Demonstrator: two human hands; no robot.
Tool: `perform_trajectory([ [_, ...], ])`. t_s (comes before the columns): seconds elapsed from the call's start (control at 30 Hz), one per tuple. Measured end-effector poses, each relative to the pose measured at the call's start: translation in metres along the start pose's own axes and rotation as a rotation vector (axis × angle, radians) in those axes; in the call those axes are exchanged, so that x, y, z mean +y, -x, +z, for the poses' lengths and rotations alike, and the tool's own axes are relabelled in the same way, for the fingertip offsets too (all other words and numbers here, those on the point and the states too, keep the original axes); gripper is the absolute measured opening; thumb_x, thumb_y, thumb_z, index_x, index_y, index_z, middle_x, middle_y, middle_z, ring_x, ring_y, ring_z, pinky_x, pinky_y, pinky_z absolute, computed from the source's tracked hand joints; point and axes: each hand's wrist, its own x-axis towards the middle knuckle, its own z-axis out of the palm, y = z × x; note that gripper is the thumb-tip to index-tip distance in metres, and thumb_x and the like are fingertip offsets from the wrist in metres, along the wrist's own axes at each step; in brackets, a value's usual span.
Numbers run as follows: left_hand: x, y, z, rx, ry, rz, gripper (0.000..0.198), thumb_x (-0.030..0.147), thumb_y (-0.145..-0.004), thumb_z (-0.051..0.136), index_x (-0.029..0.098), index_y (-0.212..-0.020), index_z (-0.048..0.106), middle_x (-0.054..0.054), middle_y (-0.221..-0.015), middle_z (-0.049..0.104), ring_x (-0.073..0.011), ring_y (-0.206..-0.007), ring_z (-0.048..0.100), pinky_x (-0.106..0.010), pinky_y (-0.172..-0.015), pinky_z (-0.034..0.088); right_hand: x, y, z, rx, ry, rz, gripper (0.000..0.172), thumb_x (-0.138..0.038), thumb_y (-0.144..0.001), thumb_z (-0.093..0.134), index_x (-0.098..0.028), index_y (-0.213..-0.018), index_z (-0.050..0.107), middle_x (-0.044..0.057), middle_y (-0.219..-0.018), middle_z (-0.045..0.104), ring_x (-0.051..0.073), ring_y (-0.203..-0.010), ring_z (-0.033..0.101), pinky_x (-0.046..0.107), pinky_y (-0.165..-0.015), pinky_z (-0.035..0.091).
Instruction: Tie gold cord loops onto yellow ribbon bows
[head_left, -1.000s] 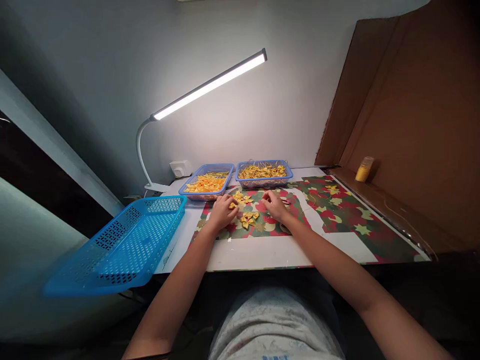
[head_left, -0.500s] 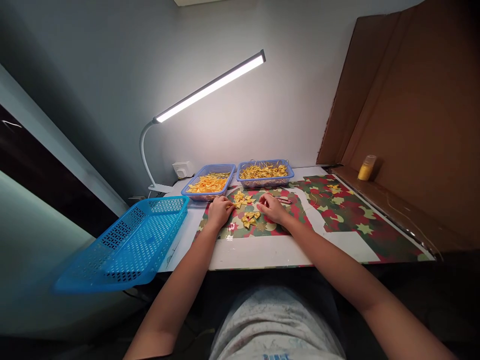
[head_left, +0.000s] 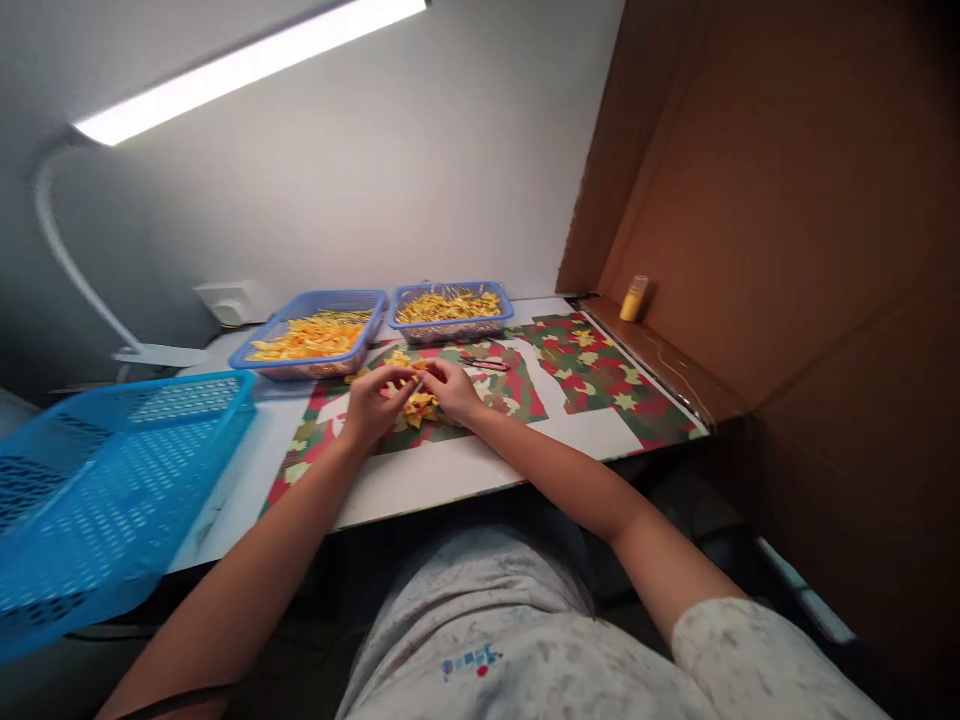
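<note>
My left hand [head_left: 377,402] and my right hand [head_left: 452,392] meet fingertip to fingertip over the camouflage-patterned sheet. Both are closed in a pinch, and what they hold is too small and hidden to make out. Just below the fingers lies a yellow ribbon flower [head_left: 420,409]. Another yellow ribbon flower [head_left: 400,359] shows partly behind the fingers. Beyond my right hand, a pair of thread snips [head_left: 486,364] rests on the sheet.
Two blue-purple baskets stand at the back: the left basket [head_left: 369,334] holds yellow ribbon pieces, the right basket [head_left: 454,331] golden ones. A large blue basket [head_left: 161,480] is at left under a lamp [head_left: 255,68]. A small yellow-filled bottle [head_left: 634,300] stands by the cardboard [head_left: 750,220].
My hands were apart on either side of the yellow flowers; now they have come together over them. The view has turned to the right and moved closer.
</note>
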Motion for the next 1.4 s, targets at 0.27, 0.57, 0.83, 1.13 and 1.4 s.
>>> perform_trajectory([
  [0.27, -0.008, -0.004, 0.005, -0.152, 0.249, -0.228, 0.041, 0.056, -0.071, 0.066, 0.016, -0.074, 0.069, -0.002, -0.071, 0.062, -0.0143, -0.063, 0.054, -0.024, -0.057, 0.044, -0.007, 0.011, -0.007, -0.003, 0.075, -0.184, 0.024, -0.003, -0.076, 0.057, -0.021, -0.087, 0.069, 0.003, -0.097, 0.063, 0.018, -0.097, 0.058, 0.032, -0.091, 0.048],
  [0.57, 0.010, 0.001, 0.001, -0.227, 0.416, -0.362, 0.039, 0.053, -0.071, 0.072, 0.015, -0.067, 0.063, 0.002, -0.059, 0.054, -0.0089, -0.052, 0.047, -0.020, -0.048, 0.036, -0.001, 0.008, -0.035, -0.230, -0.052, -0.064, 0.025, -0.031, -0.072, 0.070, -0.016, -0.090, 0.063, -0.003, -0.070, 0.058, 0.012, -0.062, 0.052, 0.026, -0.060, 0.045],
  [0.83, 0.005, 0.002, 0.004, -0.265, 0.515, -0.312, 0.041, 0.046, -0.070, 0.076, 0.016, -0.093, 0.063, 0.000, -0.071, 0.063, -0.0117, -0.060, 0.058, -0.021, -0.054, 0.044, -0.007, 0.009, -0.050, -0.324, -0.105, 0.055, 0.027, -0.037, -0.067, 0.073, -0.016, -0.079, 0.060, 0.001, -0.075, 0.062, 0.014, -0.069, 0.057, 0.028, -0.064, 0.047],
  [1.13, 0.010, 0.003, 0.001, -0.261, 0.159, -0.085, 0.015, 0.032, -0.080, 0.060, 0.017, -0.081, 0.061, 0.002, -0.064, 0.059, -0.0101, -0.058, 0.051, -0.020, -0.053, 0.038, -0.002, 0.010, -0.048, -0.323, 0.041, 0.023, 0.017, -0.032, -0.072, 0.064, -0.016, -0.075, 0.061, -0.001, -0.069, 0.057, 0.011, -0.061, 0.050, 0.025, -0.056, 0.040],
  [1.4, 0.011, 0.004, 0.001, -0.296, 0.041, -0.027, 0.012, 0.029, -0.078, 0.059, 0.018, -0.074, 0.061, 0.002, -0.065, 0.059, -0.0097, -0.057, 0.046, -0.022, -0.056, 0.039, 0.000, 0.011, -0.047, -0.315, 0.306, -0.223, 0.005, -0.015, -0.076, 0.054, -0.018, -0.077, 0.058, 0.001, -0.074, 0.061, 0.014, -0.066, 0.055, 0.026, -0.063, 0.043],
])
